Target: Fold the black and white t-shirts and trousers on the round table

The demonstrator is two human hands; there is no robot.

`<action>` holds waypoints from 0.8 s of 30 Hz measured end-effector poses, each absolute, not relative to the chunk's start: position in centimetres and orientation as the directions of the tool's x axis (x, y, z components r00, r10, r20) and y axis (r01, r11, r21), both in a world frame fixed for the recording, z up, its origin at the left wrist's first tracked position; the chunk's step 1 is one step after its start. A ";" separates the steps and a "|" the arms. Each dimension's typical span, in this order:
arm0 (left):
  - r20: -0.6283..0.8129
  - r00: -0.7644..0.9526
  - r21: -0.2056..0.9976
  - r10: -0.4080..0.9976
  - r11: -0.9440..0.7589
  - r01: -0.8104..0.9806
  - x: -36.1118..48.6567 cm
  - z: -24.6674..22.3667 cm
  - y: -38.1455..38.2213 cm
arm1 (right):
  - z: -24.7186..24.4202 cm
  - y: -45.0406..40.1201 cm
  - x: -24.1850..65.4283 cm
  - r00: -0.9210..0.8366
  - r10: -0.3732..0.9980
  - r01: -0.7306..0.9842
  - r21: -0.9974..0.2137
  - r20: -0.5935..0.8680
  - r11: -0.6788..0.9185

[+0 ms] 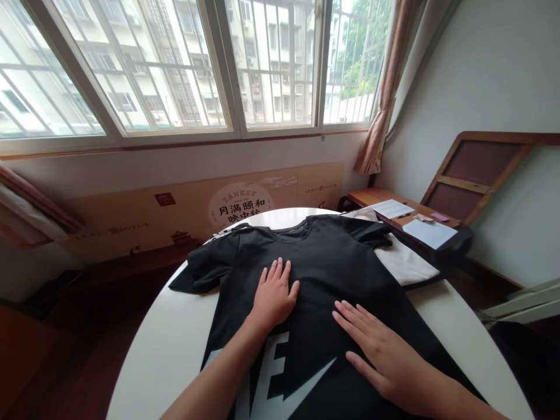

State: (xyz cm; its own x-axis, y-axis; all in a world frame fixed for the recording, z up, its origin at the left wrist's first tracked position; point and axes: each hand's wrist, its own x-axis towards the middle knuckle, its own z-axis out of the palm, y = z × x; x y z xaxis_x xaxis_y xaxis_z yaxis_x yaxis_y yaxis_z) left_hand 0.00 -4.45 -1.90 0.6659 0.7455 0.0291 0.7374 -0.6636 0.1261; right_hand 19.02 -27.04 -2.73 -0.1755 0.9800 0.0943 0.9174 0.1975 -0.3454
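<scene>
On the round white table (164,356), I had my left hand (275,294) and right hand (385,361) spread flat and open, gripping nothing, on a black short-sleeved T-shirt (332,268).

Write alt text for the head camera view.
Two bare hands, the left hand and right hand, lie flat on a black T-shirt with a large white print, spread on a round white table. White cloth lies beyond it, near a wooden desk with papers, below barred windows.

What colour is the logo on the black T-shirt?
The large printed logo is white, seen best in the head view.
</scene>
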 end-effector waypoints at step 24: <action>0.036 0.654 0.161 0.755 -0.650 0.742 -0.2 -2.0 -4.8 | -6.1 -26.4 21.2 -0.283 0.948 0.854 -0.410 0.148 0.319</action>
